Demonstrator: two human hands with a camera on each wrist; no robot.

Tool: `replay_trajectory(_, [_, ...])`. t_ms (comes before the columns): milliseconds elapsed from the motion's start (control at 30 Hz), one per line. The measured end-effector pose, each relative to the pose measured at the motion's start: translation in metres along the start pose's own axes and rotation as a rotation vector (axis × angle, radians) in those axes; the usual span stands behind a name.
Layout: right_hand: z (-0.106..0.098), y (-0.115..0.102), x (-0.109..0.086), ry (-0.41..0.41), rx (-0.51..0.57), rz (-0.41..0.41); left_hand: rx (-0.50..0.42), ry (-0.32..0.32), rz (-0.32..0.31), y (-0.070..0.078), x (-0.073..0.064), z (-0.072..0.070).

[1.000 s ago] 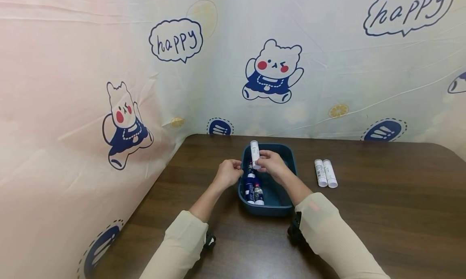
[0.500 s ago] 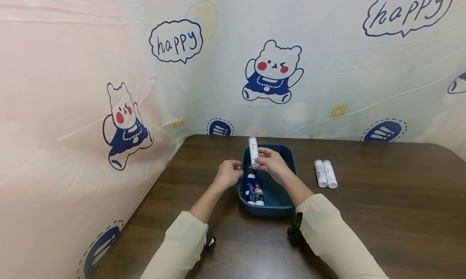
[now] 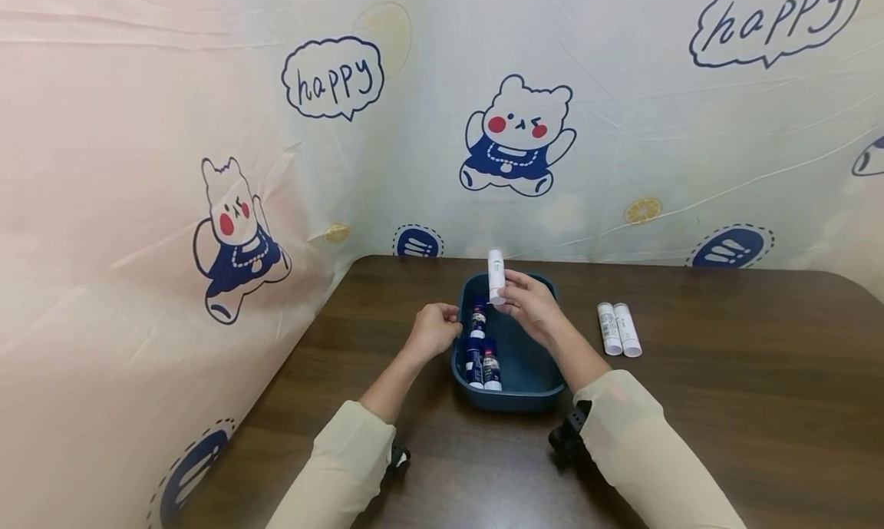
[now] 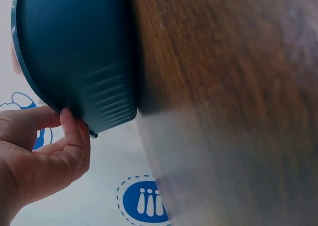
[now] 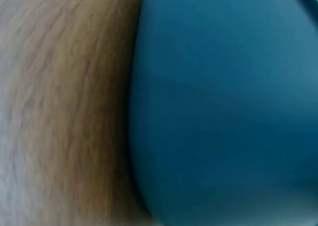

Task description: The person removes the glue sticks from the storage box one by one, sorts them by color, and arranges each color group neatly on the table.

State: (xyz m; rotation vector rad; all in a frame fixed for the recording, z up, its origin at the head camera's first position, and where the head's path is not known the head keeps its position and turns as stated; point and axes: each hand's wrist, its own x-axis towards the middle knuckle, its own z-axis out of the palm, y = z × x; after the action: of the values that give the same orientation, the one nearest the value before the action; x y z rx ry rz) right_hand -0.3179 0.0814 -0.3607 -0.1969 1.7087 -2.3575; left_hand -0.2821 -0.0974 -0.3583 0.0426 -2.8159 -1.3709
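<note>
My right hand (image 3: 532,305) holds a white tube (image 3: 496,277), shaped like a glue stick, upright between thumb and fingers over the far part of a dark blue plastic bin (image 3: 521,401). My left hand (image 3: 433,331) pinches the bin's left rim; in the left wrist view, thumb and fingertips (image 4: 69,121) meet at that rim. Inside the bin, along its left side, stand or lie three dark blue tubes with white ends: one farther back (image 3: 478,320) and a pair nearer the front (image 3: 491,366). The right wrist view shows only the bin's outer wall (image 5: 223,107) beside the table.
Two more white tubes (image 3: 618,329) lie side by side on the brown wooden table (image 3: 725,406), right of the bin. A printed cloth (image 3: 414,153) hangs behind the table and along its left side.
My right hand has lifted the white tube higher and moved it right, away from the blue tubes, uncovering the farther one. My left hand has stayed at the rim.
</note>
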Motion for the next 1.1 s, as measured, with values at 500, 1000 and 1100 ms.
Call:
replay_trajectory(500, [-0.027,-0.02,-0.018,0.027,0.007,-0.023,-0.008,0.001,0.006,-0.003,0.002,0.001])
replay_trajectory(1000, [-0.069,-0.028,-0.038,0.069,-0.041,-0.002,-0.009,-0.007,0.002,-0.001,0.001,0.0])
replay_trajectory(1100, [-0.078,-0.029,-0.042,0.062,-0.031,-0.018,-0.009,-0.003,0.005,-0.001,0.0,0.0])
